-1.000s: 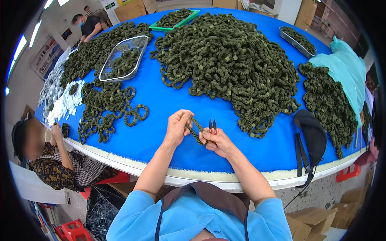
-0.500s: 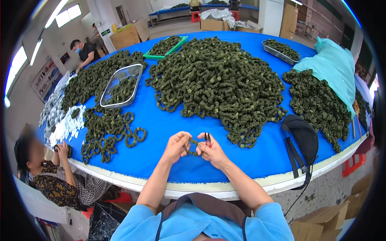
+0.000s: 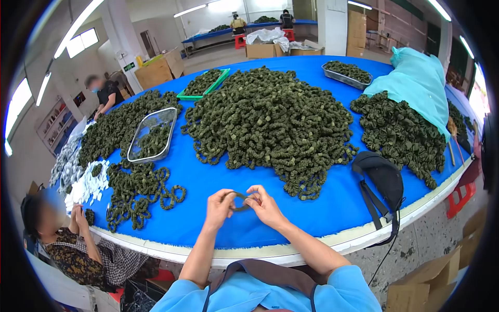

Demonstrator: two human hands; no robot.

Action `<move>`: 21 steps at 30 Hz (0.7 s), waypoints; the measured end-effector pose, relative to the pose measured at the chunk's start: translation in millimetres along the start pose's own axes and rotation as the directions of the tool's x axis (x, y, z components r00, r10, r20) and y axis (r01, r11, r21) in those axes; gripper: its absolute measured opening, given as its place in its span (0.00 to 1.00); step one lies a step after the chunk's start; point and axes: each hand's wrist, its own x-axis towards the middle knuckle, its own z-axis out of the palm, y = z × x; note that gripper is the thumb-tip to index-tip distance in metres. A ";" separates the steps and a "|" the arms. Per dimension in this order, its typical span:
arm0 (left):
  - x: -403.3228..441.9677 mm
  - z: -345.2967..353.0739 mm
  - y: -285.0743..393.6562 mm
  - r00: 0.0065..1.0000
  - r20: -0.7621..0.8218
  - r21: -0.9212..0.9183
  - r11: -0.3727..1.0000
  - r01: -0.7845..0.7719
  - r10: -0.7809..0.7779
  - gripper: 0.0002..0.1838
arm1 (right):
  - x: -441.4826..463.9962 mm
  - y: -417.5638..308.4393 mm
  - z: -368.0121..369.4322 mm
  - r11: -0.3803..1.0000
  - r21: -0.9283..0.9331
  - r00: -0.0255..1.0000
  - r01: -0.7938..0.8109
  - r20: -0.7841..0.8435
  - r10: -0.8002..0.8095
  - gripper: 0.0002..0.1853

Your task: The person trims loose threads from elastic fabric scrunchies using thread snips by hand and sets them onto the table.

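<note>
Between my two hands a thin dark green scrunchie [image 3: 240,209] is held above the blue cloth, its loop spanning from one set of fingers to the other. My left hand [image 3: 219,210] pinches one side of it with the fingers closed. On the opposite side, my right hand [image 3: 265,209] grips it between thumb and fingers. The red-handled thread snips seen earlier in the right hand do not show now; the palm could be hiding them. Just beyond my hands rises a large heap of dark green scrunchies [image 3: 270,119].
The blue-covered table [image 3: 208,234] carries a wire basket [image 3: 170,136], a green tray [image 3: 223,79], a metal tray [image 3: 338,79], a black bag [image 3: 382,179] and a turquoise sack [image 3: 416,78]. White labels [image 3: 91,184] lie left. A seated person [image 3: 78,255] works there; another person [image 3: 108,96] stands farther back.
The snips are no longer visible in my right hand. Both hands now hold the scrunchie from either side, and the camera view has tilted up a little.
</note>
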 end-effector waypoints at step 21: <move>-46.5 -67.7 132.1 0.669 -0.153 0.627 0.594 -0.504 0.728 0.17 | -103.5 -318.3 -0.8 0.572 -0.066 0.570 0.818 -0.054 -0.820 0.07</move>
